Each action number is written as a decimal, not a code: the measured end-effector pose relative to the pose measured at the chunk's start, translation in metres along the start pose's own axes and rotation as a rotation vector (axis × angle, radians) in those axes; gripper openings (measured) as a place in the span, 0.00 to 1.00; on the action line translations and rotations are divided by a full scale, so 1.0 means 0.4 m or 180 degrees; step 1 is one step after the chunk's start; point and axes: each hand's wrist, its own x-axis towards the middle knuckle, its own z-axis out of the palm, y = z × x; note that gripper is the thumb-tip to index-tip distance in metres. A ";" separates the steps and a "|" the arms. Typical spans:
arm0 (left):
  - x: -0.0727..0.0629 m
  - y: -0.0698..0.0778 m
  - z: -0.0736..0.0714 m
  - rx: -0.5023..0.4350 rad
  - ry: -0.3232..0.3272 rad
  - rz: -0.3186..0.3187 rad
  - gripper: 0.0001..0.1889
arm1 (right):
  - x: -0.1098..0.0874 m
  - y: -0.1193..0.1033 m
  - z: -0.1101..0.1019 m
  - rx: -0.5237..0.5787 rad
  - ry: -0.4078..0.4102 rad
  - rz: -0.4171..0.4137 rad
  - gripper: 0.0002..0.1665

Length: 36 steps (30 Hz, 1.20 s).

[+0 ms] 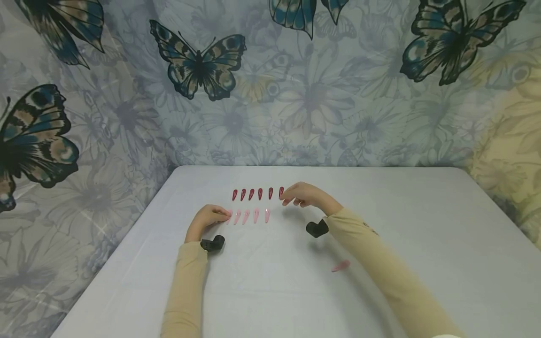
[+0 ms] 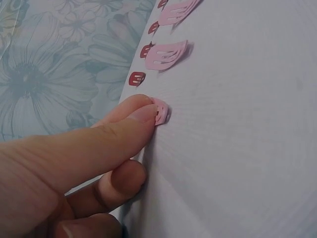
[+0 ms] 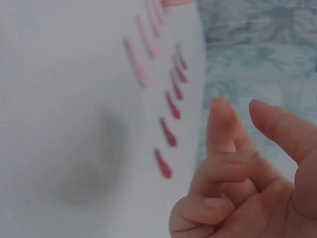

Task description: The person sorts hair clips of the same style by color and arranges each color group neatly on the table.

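My left hand [image 1: 208,216] pinches the leftmost pink snap hair clip [image 2: 161,112] between thumb and index finger, the tips covering part of it. That clip is at the left end of a row of several pink snap clips [image 1: 256,216] on the white table. Behind it runs a row of several red snap clips [image 1: 251,194]. Over the right end of the red row hovers my right hand [image 1: 307,194], fingers loosely bent. In the right wrist view its thumb and fingers are apart with nothing between them.
Another pink clip [image 1: 341,266] lies alone at the front, beside the right forearm. Black wrist-worn pieces [image 1: 317,228] sit at both cuffs. A butterfly-print cloth [image 1: 313,103] stands behind the white table [image 1: 270,291] and along its left side.
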 end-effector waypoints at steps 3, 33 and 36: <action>0.000 -0.004 0.000 0.0003 0.0025 0.0011 0.13 | -0.041 -0.009 -0.025 -0.0224 -0.0109 -0.0215 0.25; 0.007 -0.004 0.001 -0.0199 -0.0050 -0.0012 0.13 | -0.396 0.152 -0.056 -0.0445 0.0661 -0.1054 0.15; 0.007 -0.006 -0.001 -0.0168 -0.0029 -0.0040 0.13 | -0.410 0.177 -0.051 -0.0449 0.0669 -0.1063 0.15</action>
